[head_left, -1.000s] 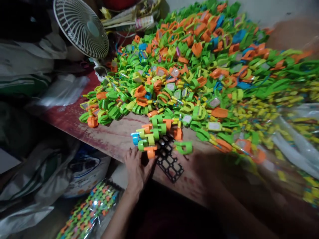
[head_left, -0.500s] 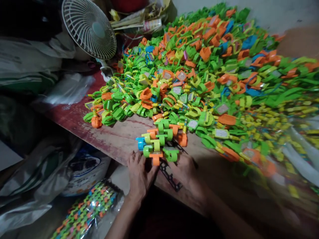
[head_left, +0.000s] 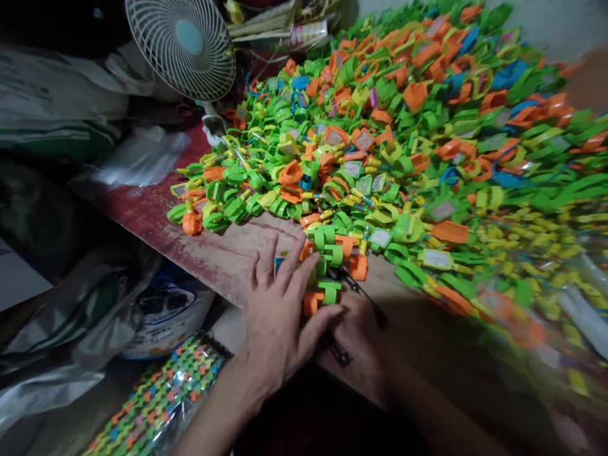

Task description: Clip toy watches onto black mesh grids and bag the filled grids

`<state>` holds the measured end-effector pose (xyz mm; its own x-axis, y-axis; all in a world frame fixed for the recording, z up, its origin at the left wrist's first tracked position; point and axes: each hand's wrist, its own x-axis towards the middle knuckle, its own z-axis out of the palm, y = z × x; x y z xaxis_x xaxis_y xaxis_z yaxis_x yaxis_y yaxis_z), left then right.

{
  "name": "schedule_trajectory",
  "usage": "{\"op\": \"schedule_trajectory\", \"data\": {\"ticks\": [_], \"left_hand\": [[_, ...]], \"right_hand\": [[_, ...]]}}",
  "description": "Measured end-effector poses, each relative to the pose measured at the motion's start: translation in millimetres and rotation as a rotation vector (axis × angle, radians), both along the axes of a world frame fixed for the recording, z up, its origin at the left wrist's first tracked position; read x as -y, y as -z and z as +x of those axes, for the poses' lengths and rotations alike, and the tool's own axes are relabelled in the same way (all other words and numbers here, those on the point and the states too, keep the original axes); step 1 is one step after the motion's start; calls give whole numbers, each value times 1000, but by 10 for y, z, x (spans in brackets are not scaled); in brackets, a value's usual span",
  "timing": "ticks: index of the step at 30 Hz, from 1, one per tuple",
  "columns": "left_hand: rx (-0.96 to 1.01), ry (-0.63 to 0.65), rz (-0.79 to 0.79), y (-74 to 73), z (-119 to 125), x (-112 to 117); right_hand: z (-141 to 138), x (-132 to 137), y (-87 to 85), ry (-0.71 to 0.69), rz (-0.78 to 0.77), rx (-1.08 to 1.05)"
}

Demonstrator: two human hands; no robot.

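My left hand (head_left: 275,310) lies with fingers spread over a small block of toy watches, covering much of it. Green watches (head_left: 327,254) and an orange watch (head_left: 312,303) show around its fingers. A bit of blue shows beside the fingers. At the block's near right side, my right hand (head_left: 361,332) is curled; its fingertips are hidden behind the left thumb, so what it grips cannot be made out. Parts of a black slotted strip (head_left: 341,356) show under and beside the block on the table (head_left: 228,256).
A big heap of mixed toy watches (head_left: 415,98) covers the table's back and right. Small yellow pieces (head_left: 527,244) lie at the right. A fan (head_left: 190,38) stands back left near clear plastic bags (head_left: 147,155). Below the left edge is a bag of packed colourful pieces (head_left: 156,396).
My left hand has moved from the near left edge of the block up over its top, fingers spreading. My right hand stays beside the block. The view has shifted slightly.
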<state>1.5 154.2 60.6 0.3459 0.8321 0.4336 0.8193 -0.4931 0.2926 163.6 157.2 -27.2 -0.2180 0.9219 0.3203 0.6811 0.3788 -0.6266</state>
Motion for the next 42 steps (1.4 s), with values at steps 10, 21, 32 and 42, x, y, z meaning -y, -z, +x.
{"op": "schedule_trajectory", "data": {"ticks": [10,21,32,42], "left_hand": [[-84,-13,102,239,27,-132],[-165,60,184,70,-13,-177],[-303,44,101,-74,50,-323],[-247,2,37,89,85,-278]], "right_hand": [[-43,113,-161,46,58,-38],[1723,-1054,-968,123,455,511],[1765,-1535,-1049,-260,135,926],[2174,-1098,-1136,31,375,806]]}}
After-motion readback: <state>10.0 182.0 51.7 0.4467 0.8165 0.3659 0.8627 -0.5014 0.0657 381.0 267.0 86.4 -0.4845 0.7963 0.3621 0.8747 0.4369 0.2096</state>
